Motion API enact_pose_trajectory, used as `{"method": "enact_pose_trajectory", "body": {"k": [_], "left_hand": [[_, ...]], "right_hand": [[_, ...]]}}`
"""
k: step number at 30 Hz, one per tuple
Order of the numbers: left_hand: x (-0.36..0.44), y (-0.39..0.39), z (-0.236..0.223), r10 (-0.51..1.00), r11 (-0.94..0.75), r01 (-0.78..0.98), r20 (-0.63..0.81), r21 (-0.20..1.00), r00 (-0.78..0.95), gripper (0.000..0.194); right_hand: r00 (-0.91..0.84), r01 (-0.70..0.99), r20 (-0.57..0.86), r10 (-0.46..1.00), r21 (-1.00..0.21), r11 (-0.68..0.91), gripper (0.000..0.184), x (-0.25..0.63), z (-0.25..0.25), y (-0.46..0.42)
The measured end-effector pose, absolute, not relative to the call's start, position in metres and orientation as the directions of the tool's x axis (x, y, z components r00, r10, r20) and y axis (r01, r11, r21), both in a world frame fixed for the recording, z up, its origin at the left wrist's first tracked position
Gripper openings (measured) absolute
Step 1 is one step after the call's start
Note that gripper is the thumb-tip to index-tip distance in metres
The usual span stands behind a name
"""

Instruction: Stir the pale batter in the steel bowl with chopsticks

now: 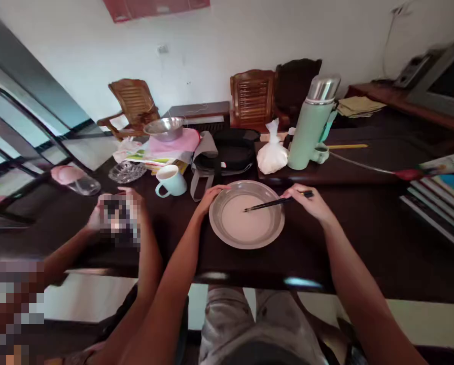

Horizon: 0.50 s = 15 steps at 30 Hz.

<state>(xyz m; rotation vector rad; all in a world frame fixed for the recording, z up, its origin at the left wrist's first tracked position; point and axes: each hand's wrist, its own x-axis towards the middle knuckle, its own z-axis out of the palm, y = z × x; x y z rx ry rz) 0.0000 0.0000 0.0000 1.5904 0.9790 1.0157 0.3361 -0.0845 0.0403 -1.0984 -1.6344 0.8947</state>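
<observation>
A wide metal bowl (pixel 216 223) holding a pale, milky liquid (pixel 245 223) stands on the dark table in front of me. My left hand (pixel 210 198) grips its left rim, fingers along the edge. From the right, my right hand (pixel 308 200) holds dark chopsticks (pixel 267 204), slanting down to the left across the bowl. Their tips reach the liquid near the bowl's middle; how deep they go I cannot tell. Just behind the bowl sits a knotted plastic bag of white stuff (pixel 272 154).
A green thermos (pixel 303 134) stands behind my right hand. White mug (pixel 176 183), black bag (pixel 230 152) and another metal bowl (pixel 166 130) lie to the left and back. Stacked books (pixel 440 203) are at right. Another person's hands (pixel 137 203) hold a blurred object at left.
</observation>
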Motion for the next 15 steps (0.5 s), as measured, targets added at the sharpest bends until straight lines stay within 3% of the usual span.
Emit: {"method": "enact_pose_trajectory", "body": {"k": [4, 10, 15], "left_hand": [[0.0, 0.0, -0.002, 0.941, -0.18, 0.114, 0.137, 0.977, 0.31, 0.03], [-0.003, 0.003, -0.008, 0.935, -0.167, 0.068, 0.136, 0.984, 0.328, 0.031], [-0.003, 0.002, -0.005, 0.941, -0.147, 0.058, 0.121, 0.987, 0.317, 0.031]], "right_hand": [[-0.107, 0.225, 0.293, 0.95, -0.924, 0.31, 0.034, 0.349, 0.043, -0.086], [-0.274, 0.225, 0.292, 0.916, -0.907, 0.356, 0.029, 0.328, 0.042, -0.089], [-0.096, 0.23, 0.312, 0.945, -0.917, 0.326, 0.031, 0.339, 0.041, -0.086]]}}
